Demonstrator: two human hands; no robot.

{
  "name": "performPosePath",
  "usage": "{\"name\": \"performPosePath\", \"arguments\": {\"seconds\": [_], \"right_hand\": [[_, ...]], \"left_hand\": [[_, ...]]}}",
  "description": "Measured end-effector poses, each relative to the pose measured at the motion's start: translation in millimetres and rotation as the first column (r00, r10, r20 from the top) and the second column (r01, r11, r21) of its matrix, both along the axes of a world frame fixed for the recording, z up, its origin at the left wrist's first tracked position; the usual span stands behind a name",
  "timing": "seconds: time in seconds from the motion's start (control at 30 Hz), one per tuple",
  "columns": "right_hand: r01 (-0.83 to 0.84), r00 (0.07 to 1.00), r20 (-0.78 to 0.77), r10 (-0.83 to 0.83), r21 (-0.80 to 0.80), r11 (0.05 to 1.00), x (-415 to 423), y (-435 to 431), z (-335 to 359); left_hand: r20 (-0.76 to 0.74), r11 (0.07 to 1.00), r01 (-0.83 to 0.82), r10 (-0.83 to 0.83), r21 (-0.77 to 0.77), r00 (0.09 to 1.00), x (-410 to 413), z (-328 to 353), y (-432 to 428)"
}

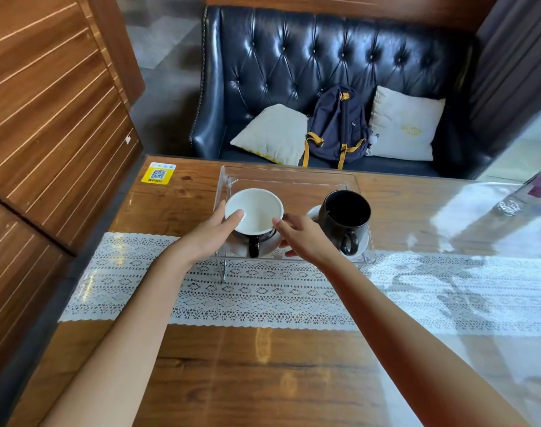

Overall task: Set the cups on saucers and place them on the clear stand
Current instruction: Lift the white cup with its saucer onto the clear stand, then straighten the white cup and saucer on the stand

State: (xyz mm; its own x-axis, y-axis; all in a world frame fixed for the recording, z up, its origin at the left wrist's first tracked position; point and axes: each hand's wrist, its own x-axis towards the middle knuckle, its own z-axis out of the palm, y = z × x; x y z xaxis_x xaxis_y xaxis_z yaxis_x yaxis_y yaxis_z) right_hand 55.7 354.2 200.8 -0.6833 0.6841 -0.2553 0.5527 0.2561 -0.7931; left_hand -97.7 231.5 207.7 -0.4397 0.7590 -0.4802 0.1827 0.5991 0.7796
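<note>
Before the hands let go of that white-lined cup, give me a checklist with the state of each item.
1. White-lined cup sits on its saucer: ok, upright, handle toward the person.
2. Saucer fully on the clear stand: cannot tell, its near rim is close to the front edge.
3. Left hand steadies the cup: ok, thumb on the rim.
4. Right hand on the cup: ok, fingertips at the rim and saucer edge.
5. Black cup on its own saucer on the stand: ok, upright.
6. Gap between the two cups: ok, they stand apart.
</note>
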Motion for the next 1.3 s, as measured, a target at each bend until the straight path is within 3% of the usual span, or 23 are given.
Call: {"name": "performPosePath", "arguments": {"seconds": [0.13, 0.27, 0.37, 0.47, 0.57, 0.87, 1.03, 1.3], "right_hand": [[0.001, 1.0, -0.015, -0.002, -0.016, 1.0, 5, -3, -2], [-0.002, 1.0, 0.012, 0.001, 0.149, 0.989, 16, -13, -11], [-0.005, 1.0, -0.013, 0.009, 0.287, 0.958, 21, -25, -20], [-0.077, 0.997, 0.01, 0.078, 0.361, 0.929, 19, -34, -29], [-0.074, 0.997, 0.024, 0.07, 0.393, 0.917, 18, -33, -33], [-0.194, 0.975, 0.189, 0.116, 0.473, 0.86, 17, -32, -37], [-0.233, 0.965, 0.212, 0.152, 0.433, 0.871, 15, -29, -35], [-0.346, 0.912, 0.341, 0.228, 0.344, 0.873, -7, -7, -33]], "left_hand": [[-0.009, 0.999, 0.035, -0.035, -0.037, 0.999, 1, 5, -8], [-0.278, 0.957, -0.142, 0.213, 0.253, 0.937, -3, 0, -16], [-0.389, 0.968, -0.134, 0.209, 0.21, 0.897, -12, -19, -14], [-0.35, 0.988, -0.056, 0.103, 0.141, 0.931, -4, -43, -10], [-0.328, 0.973, -0.058, 0.131, 0.223, 0.936, -3, -58, -8], [-0.423, 0.969, -0.076, 0.171, 0.234, 0.89, -7, -69, -8], [-0.485, 0.966, -0.145, 0.233, 0.212, 0.843, -5, -74, -4], [-0.372, 0.945, -0.261, 0.318, 0.197, 0.872, -20, -69, 28]]}}
